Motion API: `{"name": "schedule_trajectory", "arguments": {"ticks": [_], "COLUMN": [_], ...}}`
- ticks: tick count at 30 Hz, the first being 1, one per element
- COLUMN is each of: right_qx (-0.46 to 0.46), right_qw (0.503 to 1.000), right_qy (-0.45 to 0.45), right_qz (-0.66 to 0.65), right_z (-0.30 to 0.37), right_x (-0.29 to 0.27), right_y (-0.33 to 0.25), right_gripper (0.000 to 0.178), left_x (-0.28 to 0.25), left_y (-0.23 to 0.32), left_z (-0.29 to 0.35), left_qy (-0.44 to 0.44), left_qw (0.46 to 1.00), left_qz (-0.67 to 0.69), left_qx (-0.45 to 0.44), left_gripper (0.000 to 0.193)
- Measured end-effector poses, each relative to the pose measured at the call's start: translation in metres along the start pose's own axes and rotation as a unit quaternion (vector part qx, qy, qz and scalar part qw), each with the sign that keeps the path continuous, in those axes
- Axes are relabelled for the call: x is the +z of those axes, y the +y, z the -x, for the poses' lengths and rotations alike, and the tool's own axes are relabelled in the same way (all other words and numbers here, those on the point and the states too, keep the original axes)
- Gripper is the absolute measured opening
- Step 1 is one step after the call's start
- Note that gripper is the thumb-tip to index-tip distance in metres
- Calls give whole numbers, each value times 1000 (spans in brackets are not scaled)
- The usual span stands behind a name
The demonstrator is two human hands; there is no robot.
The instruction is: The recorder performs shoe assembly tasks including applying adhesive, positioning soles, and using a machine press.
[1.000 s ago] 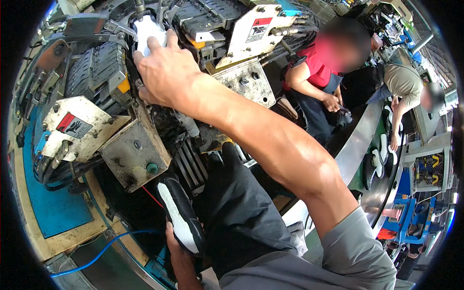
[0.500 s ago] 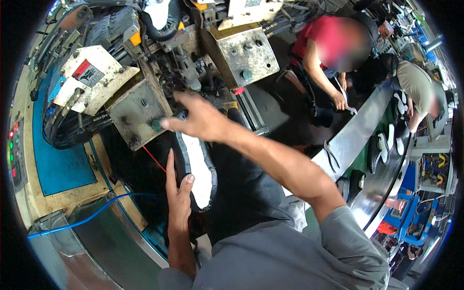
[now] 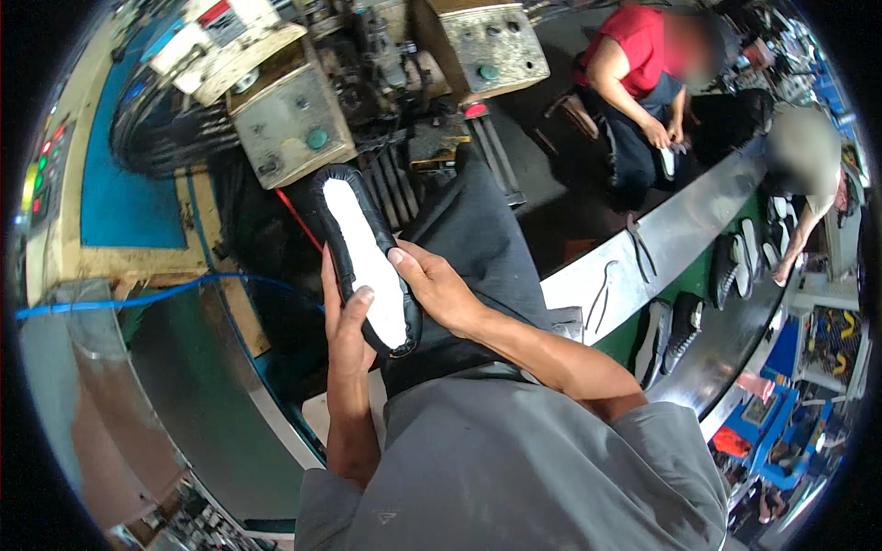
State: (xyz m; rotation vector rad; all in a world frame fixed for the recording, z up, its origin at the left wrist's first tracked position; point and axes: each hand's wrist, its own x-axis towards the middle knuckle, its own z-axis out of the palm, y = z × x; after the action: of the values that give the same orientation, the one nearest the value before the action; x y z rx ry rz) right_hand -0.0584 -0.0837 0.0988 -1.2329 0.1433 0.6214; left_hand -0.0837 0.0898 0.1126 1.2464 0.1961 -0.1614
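Between my two hands lies a black shoe upper (image 3: 369,250), bottom side up, its white underside facing me. My left hand (image 3: 345,323) grips its left edge, the thumb resting on the white underside. From the other side my right hand (image 3: 441,292) closes on the right edge, thumb near the rim. The toe end points away, just below a worn metal control box (image 3: 292,124) with a green button. My dark trouser leg is beneath and to the right of the shoe.
Machine parts and a second control box (image 3: 491,50) stand ahead. Two pairs of pliers (image 3: 603,296) lie on a metal ledge (image 3: 684,225) at right. Beyond it, several shoes (image 3: 682,331) sit on a green belt. Two people work at right. A blue hose (image 3: 156,298) crosses the left.
My right hand has come back from the machine's control box and taken hold of the shoe upper. My view has shifted, and the shoe that was up on the machine is out of sight.
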Motion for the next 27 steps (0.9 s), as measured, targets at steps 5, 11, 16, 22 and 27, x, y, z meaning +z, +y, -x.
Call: {"name": "schedule_trajectory", "arguments": {"ticks": [5,11,16,22,27], "right_qx": [75,66,47,-34,-72], "right_qw": [996,997,998,965,870], "right_qy": [-54,-40,43,261,486], "right_qz": [19,27,-5,-7,23], "right_z": [-13,19,38,101,227], "right_x": [33,-11,-54,-152,-279], "right_y": [19,35,28,41,107], "right_gripper": [58,51,48,46,45], "left_x": [-53,-264,-498,-444,-232], "left_y": [-10,-53,-3,-26,-7], "left_z": [35,39,3,-91,-97], "left_qy": [115,261,425,263,71], "left_qw": [993,963,761,939,980], "left_qz": [-12,40,-487,-186,-163], "left_qx": [-23,-60,54,-120,-92], "left_gripper": [96,79,69,50,49]}}
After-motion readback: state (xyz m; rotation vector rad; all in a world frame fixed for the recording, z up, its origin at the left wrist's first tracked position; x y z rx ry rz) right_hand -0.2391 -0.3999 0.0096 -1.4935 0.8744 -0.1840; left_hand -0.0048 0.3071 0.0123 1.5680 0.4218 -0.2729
